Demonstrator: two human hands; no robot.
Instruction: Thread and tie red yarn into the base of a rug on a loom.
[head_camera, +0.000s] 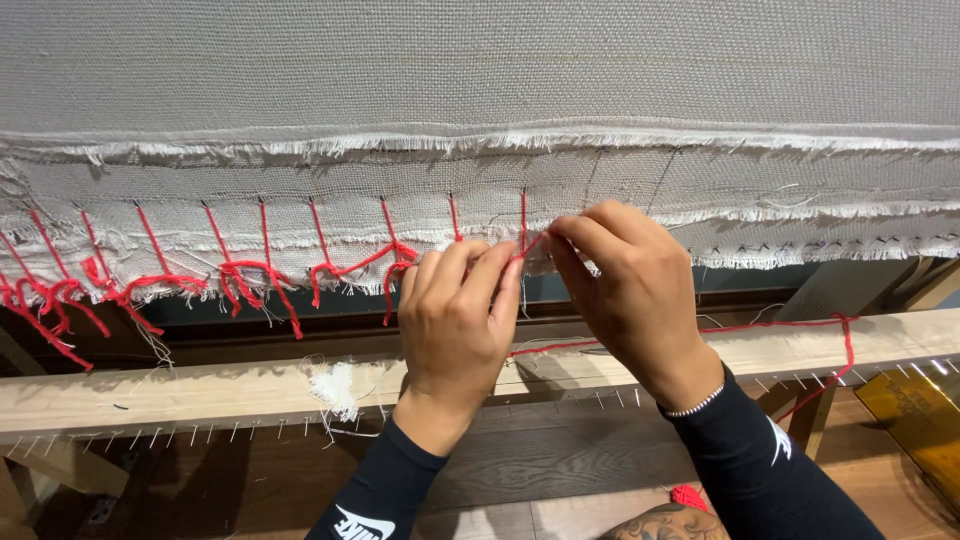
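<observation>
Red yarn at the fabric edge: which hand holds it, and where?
Both: the left hand and right hand pinch the red yarn at the fabric's frayed edge.

Two hands (455, 310), one cloth (480, 90)

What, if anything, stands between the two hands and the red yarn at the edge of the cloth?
Nothing visible does. The left hand and right hand already pinch the red yarn at the frayed edge of the grey cloth.

A pale wooden beam (200, 385) studded with nails crosses above a dark wooden floor (540, 470).
</observation>
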